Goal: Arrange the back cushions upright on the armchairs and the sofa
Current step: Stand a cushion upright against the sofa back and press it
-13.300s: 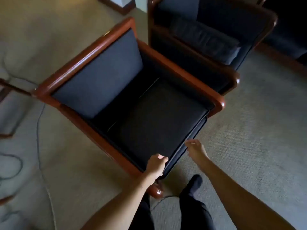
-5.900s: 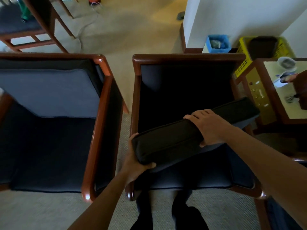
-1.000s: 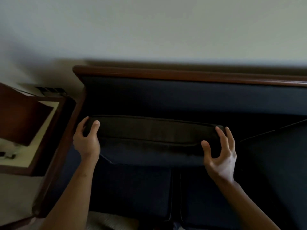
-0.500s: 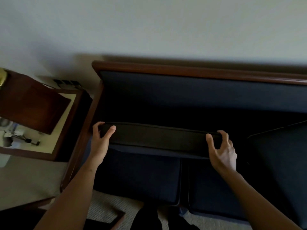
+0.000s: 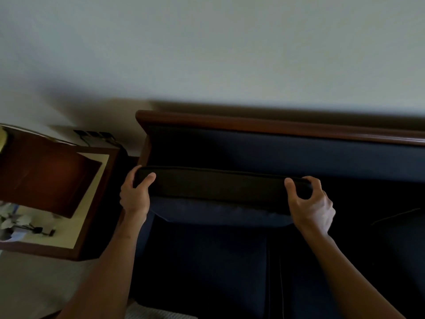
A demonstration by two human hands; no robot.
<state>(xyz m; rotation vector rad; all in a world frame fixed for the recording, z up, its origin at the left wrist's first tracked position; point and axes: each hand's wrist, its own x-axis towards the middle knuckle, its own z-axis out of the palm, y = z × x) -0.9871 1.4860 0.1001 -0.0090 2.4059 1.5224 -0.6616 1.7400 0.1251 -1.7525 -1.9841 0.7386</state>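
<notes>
Gripping the back cushion (image 5: 218,187) over the sofa (image 5: 276,148), both hands.

A side table (image 5: 90,203) stands at the left, with a brown lampshade (image 5: 43,173) over it. Far behind rises a pale wall (image 5: 207,47).

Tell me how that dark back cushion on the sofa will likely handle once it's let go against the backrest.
The back cushion probably holds its shape: its top edge runs straight between the left hand and right hand. It seems light, gripped only at the ends. Standing on its narrow edge, it may tip forward unless leaned on the sofa backrest.
</notes>
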